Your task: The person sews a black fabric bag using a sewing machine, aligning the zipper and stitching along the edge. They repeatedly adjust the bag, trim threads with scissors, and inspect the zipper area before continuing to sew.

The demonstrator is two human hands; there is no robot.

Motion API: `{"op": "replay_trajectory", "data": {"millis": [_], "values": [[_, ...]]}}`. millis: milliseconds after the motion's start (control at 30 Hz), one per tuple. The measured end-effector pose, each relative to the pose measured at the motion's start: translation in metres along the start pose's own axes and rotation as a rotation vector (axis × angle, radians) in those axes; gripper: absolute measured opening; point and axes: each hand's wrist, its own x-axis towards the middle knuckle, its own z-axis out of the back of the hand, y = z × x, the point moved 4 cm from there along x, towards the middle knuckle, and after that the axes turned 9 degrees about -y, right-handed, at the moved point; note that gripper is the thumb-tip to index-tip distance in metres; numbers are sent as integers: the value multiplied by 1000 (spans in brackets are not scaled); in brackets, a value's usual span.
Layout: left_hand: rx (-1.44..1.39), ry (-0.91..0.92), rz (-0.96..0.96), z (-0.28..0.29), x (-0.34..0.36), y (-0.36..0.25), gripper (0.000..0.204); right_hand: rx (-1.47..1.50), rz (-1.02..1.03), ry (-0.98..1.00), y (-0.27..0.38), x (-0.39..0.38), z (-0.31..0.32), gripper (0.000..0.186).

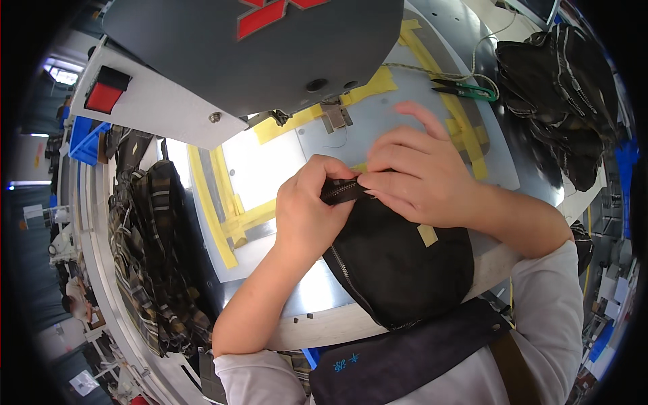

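A black fabric bag piece (398, 270) with a long silver zipper along one side lies at the table's front edge below my hands, a small pale tag on it. My left hand (314, 206) pinches its upper zipper strip (339, 190). My right hand (412, 175) grips the same strip just right of my left, thumb and index finger close together, little finger raised. Their fingertips partly hide what is held. A sewing machine's grey head (256, 54) overhangs the worktable (243, 169), which is marked with yellow tape.
Green-handled snips (472, 90) and a cord lie at the upper right. Black zippered pieces (553, 101) are piled on the right, plaid and black ones (155, 250) on the left. A blue bin (84, 138) stands at the left. A person (76, 304) is at work far left.
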Motion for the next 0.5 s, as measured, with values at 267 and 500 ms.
{"op": "replay_trajectory", "data": {"millis": [267, 500], "values": [[10, 94, -80, 2, 5, -1, 18, 153, -7, 99, -13, -1, -5, 15], [-66, 257, 98, 7, 22, 12, 14, 158, -205, 188, -24, -6, -13, 18]]}}
